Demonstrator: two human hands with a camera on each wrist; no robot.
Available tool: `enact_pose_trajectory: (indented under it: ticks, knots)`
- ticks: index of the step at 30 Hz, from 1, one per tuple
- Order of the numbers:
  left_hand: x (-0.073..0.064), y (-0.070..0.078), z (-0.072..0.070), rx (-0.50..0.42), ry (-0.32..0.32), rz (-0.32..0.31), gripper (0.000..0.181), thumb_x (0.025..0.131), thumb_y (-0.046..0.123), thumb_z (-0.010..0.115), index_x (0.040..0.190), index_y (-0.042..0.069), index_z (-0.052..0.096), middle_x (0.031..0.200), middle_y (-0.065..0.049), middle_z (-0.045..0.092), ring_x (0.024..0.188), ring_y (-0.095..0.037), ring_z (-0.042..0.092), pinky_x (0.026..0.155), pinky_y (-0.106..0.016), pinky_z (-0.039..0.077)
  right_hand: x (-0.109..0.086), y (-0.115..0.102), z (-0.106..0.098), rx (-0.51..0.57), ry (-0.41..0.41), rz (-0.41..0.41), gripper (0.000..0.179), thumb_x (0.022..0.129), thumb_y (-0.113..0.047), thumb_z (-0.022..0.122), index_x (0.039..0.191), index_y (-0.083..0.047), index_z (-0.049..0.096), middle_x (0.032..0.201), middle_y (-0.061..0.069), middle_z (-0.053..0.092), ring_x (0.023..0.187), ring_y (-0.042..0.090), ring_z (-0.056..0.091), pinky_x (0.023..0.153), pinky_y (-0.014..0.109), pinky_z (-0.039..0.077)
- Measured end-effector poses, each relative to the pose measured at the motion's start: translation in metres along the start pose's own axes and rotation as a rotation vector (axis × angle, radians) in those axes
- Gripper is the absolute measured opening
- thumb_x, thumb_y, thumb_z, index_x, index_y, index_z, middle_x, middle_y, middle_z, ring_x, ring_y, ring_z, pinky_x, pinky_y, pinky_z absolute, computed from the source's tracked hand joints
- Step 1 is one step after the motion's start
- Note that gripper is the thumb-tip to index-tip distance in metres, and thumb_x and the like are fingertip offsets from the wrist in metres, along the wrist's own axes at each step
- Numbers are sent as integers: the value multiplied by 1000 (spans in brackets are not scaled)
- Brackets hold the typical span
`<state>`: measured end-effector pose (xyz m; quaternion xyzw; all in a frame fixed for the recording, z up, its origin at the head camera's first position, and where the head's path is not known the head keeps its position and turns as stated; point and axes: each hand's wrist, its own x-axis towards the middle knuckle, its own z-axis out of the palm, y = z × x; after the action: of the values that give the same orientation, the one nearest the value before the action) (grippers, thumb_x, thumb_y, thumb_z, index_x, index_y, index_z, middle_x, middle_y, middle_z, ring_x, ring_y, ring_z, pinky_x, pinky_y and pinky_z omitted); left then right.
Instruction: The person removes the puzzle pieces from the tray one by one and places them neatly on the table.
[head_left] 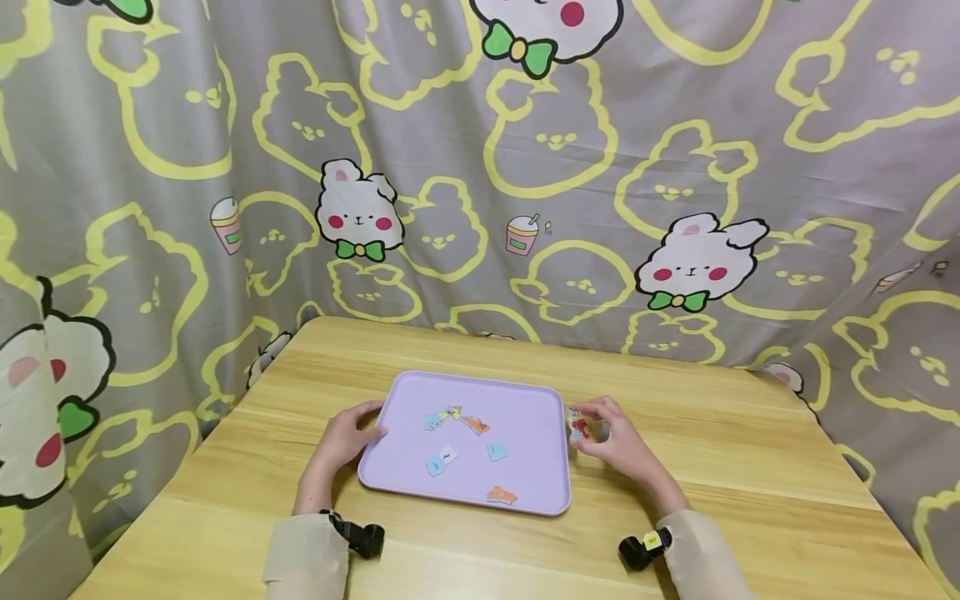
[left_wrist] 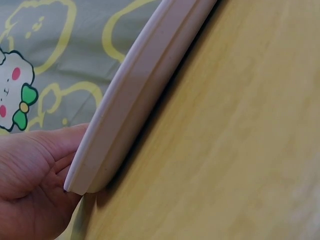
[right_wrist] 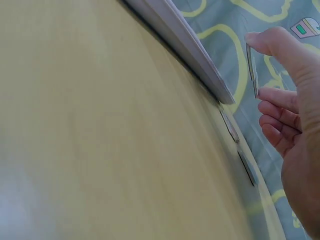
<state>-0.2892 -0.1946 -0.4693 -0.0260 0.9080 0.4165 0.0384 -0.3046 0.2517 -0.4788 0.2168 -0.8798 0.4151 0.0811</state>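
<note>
A wooden counter (head_left: 765, 467) carries a lilac tray (head_left: 528, 417), gripped at its left rim

A gray curtain (head_left: 465, 142) hangs behind the counter, printed with yellow animal outlines and white rabbits wearing green bows. The shallow, rectangular tray lies flat near the middle of the wood. Beige sleeves (head_left: 307, 546) reach in from the front, with a small black device at each wrist.

The left hand (head_left: 342, 435) grips the tray's left rim, its thumb over the edge. The right hand (head_left: 621, 442), just beyond the right rim, pinches a thin piece (right_wrist: 252, 71) between thumb and finger; the right wrist view shows two more thin pieces (right_wrist: 247, 167) lying on the counter near the tray's corner.

Small picture pieces lie inside the tray. Toward the back, a blue piece (head_left: 432, 422), a yellow piece (head_left: 452, 412) and an orange piece (head_left: 476, 425) form a short arc. Nearer the front, a white piece (head_left: 447, 454) touches another blue one (head_left: 435, 466). A third blue one (head_left: 497, 452) lies alone to their right, and a second orange one (head_left: 502, 496) sits by the front rim.
</note>
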Motion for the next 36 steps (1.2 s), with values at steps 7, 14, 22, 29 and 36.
enact_pose_trajectory:
  ticks: [7,14,22,29,36]
  knots:
    - [0,1,0,-1,9,21,48,94,11,62,141,2,51,148,-26,44,141,-46,35,116,-59,30,-7,9,-10,-53,3,29,53,81,-24,80,129,-12,62,117,7,57,111,25,56,98,45,48]
    - [0,0,0,-5,7,15,49,94,11,62,141,2,50,149,-25,44,142,-46,35,116,-59,31,-14,18,-19,-83,1,38,54,81,-23,80,129,-10,61,117,8,57,108,26,55,95,47,47]
    - [0,0,-1,-8,5,19,49,94,12,62,141,3,50,149,-26,44,141,-46,35,116,-59,30,-24,27,-35,-128,-4,59,57,81,-25,79,130,-5,58,120,12,56,111,33,55,96,60,46]
    - [0,-1,-1,-15,-1,13,49,95,12,62,141,3,50,149,-25,43,142,-46,34,116,-60,30,-31,29,-48,-166,-19,76,56,83,-26,78,131,-5,58,119,14,54,110,35,54,94,60,46]
    - [0,-1,-2,-17,-2,11,49,95,12,62,142,3,50,149,-25,44,142,-46,34,117,-59,29,-36,37,-57,-210,-31,98,58,83,-29,78,131,-4,58,118,12,52,109,33,53,91,58,47]
